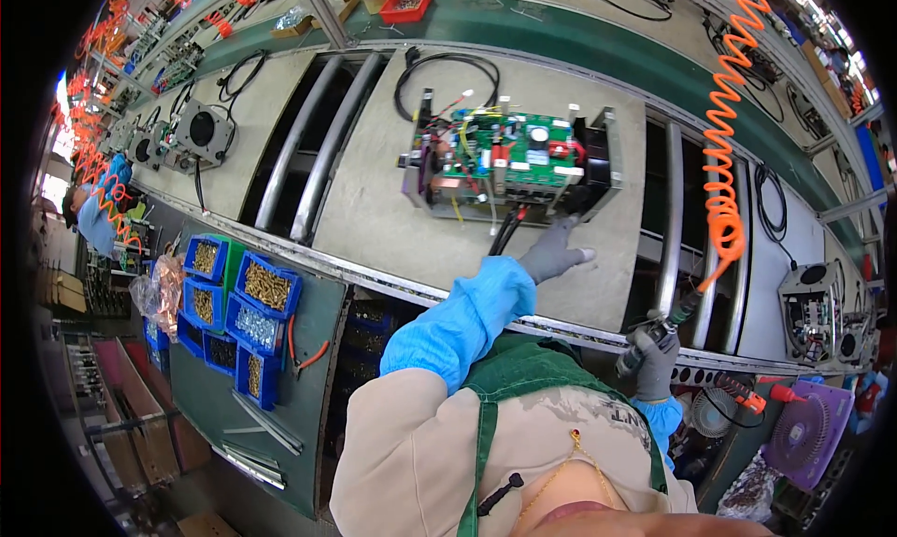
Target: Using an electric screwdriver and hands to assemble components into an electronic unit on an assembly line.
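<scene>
An electronics unit with a green circuit board, wires and metal side plates lies on a pale board in front of me. My left hand, in a grey glove and blue sleeve, is open at the unit's near edge, fingers apart. Whether its fingertips touch the chassis I cannot tell. Black cables with red ends come out of the unit beside that hand. At the right, by the line's near rail, my right hand is closed around an air screwdriver, which hangs on an orange coiled hose.
Blue bins of screws and small parts stand at the left, beside red-handled pliers. Metal rollers flank the pale board. More units sit farther along the line. A purple fan panel stands at lower right. Another person works far left.
</scene>
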`<state>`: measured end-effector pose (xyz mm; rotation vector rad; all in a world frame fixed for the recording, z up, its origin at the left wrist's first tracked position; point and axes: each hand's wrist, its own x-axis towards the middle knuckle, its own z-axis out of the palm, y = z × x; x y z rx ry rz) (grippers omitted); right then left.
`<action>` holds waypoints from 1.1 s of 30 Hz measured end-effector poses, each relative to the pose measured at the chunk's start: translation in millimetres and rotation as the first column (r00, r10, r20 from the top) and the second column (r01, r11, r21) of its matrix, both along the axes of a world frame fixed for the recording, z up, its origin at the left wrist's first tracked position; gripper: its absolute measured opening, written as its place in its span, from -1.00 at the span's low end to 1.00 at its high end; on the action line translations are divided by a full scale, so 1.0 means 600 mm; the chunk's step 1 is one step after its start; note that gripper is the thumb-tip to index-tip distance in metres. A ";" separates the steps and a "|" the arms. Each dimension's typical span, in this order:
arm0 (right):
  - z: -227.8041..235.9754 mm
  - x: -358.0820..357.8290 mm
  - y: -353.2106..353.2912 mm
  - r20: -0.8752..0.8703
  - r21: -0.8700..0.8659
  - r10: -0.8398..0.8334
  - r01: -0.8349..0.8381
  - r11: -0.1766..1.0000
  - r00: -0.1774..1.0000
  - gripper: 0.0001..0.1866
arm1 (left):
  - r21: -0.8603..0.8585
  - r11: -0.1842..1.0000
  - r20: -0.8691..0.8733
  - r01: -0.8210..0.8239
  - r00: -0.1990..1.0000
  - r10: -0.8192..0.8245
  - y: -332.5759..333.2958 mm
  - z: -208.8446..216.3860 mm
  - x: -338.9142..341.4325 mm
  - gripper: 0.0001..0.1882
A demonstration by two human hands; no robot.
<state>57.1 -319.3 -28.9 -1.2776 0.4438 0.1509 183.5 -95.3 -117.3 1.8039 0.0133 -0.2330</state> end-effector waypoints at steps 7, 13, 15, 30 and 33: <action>0.042 0.059 0.037 0.517 0.470 -0.015 -0.268 0.841 0.856 -0.38 | 0.086 0.738 -0.012 0.670 0.741 -0.671 -0.044 0.109 -0.090 -0.39; 0.085 0.055 -0.002 -0.182 -0.590 0.909 -0.781 0.204 0.375 -0.60 | 0.481 0.826 -0.079 0.293 0.953 -0.293 0.033 0.123 -0.129 -0.76; 0.105 0.056 0.003 0.203 -0.760 0.878 -0.495 0.420 0.433 -0.64 | 0.591 0.741 0.000 0.317 0.919 -0.393 0.056 0.126 -0.137 -0.84; -0.017 0.117 0.135 -0.204 0.513 0.939 -0.787 0.342 0.276 -0.08 | 0.459 0.461 0.360 -0.760 0.633 0.685 0.396 0.117 -0.320 -0.69; -0.016 0.111 0.134 -0.212 0.617 0.919 -0.684 0.389 0.331 -0.13 | 0.410 -0.299 0.496 -0.862 -0.064 0.866 0.585 0.069 -0.538 -0.69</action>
